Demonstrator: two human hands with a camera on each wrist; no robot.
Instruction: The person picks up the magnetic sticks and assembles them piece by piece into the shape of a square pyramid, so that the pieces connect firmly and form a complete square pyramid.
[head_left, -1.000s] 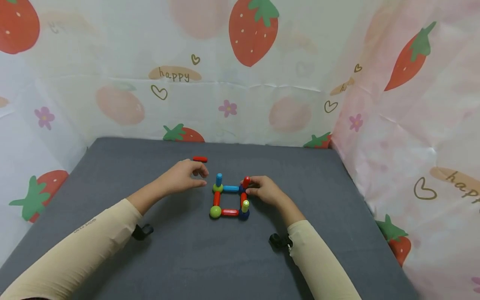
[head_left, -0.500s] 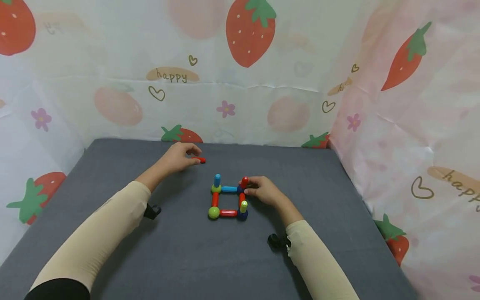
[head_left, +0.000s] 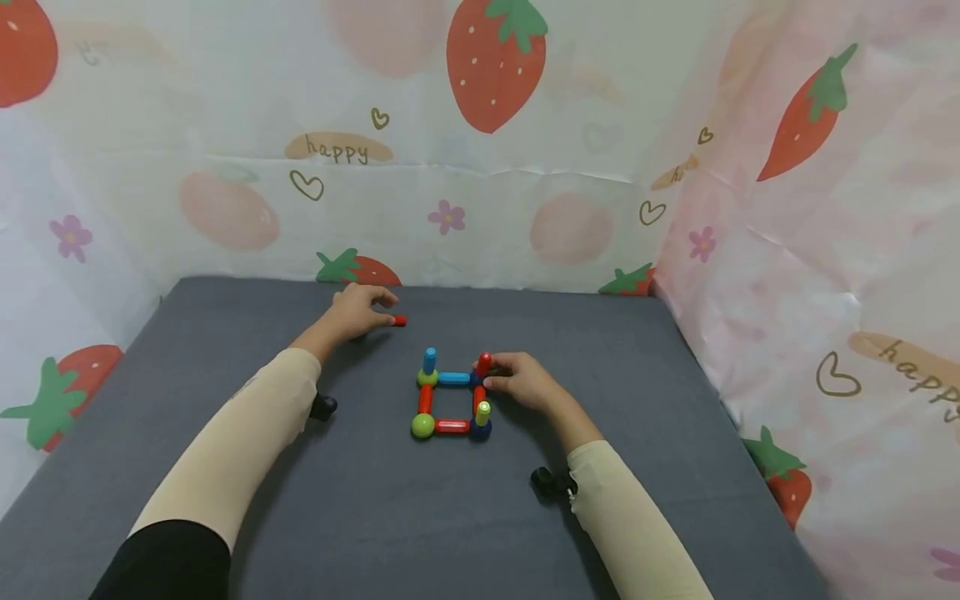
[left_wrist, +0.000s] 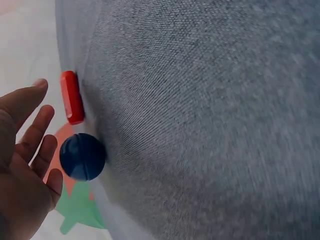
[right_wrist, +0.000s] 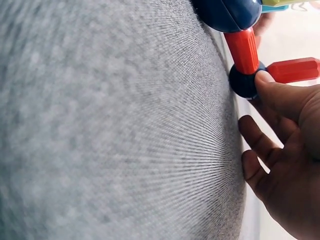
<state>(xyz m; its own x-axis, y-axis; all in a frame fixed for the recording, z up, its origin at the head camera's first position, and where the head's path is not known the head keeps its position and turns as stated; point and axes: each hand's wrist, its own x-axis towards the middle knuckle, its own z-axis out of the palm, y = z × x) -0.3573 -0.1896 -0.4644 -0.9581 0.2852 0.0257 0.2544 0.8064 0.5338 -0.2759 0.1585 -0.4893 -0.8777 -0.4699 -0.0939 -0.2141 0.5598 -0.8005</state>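
A square of magnetic sticks and balls lies on the grey cloth, with two green balls, one of them [head_left: 423, 426] at near left, and two dark blue balls. Blue [head_left: 430, 362], red [head_left: 484, 363] and yellow-green [head_left: 483, 412] sticks stand up from three corners. My right hand [head_left: 528, 383] pinches the far-right dark blue ball [right_wrist: 243, 82], under the upright red stick. Far back, my left hand [head_left: 356, 313] reaches beside a loose red stick [left_wrist: 72, 97], fingers spread, holding nothing. A loose dark blue ball [left_wrist: 82, 156] sits beside that stick; the hand hides it in the head view.
Grey cloth [head_left: 420, 517] covers the table. Strawberry-printed sheets [head_left: 495, 192] hang behind it and along both sides. Black camera mounts [head_left: 551, 485] sit at both wrists.
My left hand has moved from beside the square to the back of the table, at the loose red stick. My right hand keeps its pinch at the far-right corner.
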